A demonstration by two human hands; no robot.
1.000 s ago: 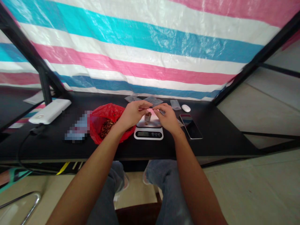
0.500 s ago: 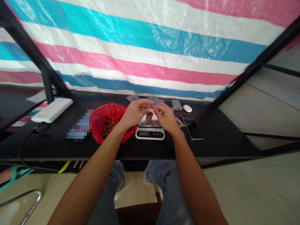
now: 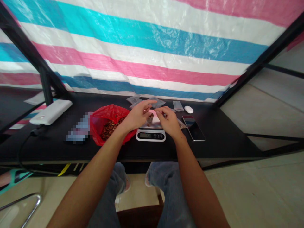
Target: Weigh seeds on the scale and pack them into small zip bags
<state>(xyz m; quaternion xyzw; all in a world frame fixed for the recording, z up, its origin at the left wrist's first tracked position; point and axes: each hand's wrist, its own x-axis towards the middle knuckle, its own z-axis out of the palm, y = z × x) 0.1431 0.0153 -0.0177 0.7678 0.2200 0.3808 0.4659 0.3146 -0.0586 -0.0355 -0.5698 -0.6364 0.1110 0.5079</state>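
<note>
On the kitchen scale stands a small cup with brown pieces in it. My left hand is at the cup's left side, index finger stretched out above it and thumb close to its rim. The fingers of my right hand come together at the tips just right of the cup; anything between them is too small to make out. Left of the scale, a red plastic bag lies open, holding many small brown nut-like or seed-like pieces. My left wrist partly covers the bag.
Clear plastic bags lie behind the scale, and another small bag sits farther right. A white mouse-shaped object and a phone are at the right. A white power box with a cable stands on the black table at left.
My left hand has come down slightly toward the cup, its thumb closer to the rim and its fingers more spread. My right hand stays nearly in place. The view has shifted slightly.
</note>
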